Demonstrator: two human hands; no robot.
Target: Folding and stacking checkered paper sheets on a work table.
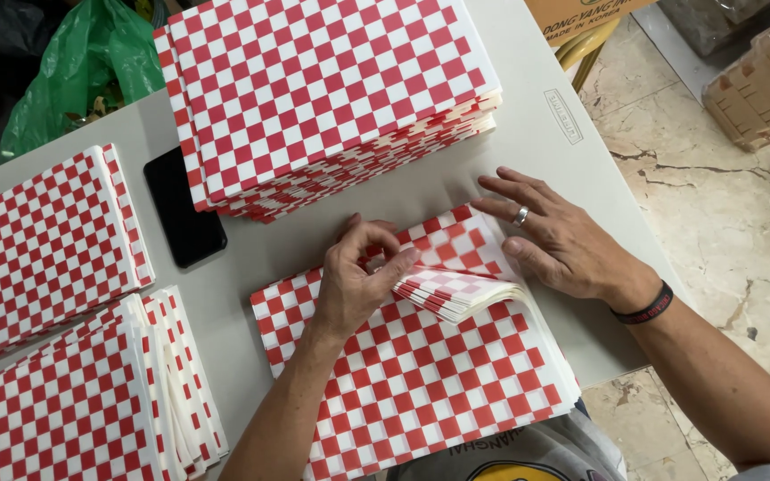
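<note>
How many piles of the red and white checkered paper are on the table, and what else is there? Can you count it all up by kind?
Piles of red-and-white checkered paper: 4 (top, left, bottom left, and the one under the hands)
Black phone: 1
Green plastic bag: 1
Total: 6

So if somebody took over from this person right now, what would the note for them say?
Left hand: fingers pinch the turned-up corner of a bundle of red-and-white checkered sheets.
Right hand: lies flat, fingers spread, on the sheets under that corner.
Working stack: at the near edge of the grey table.
Done: tall stack behind, two stacks at left, beside a black phone.
Left: the corner bundle is lifted, not yet pulled away.
</note>
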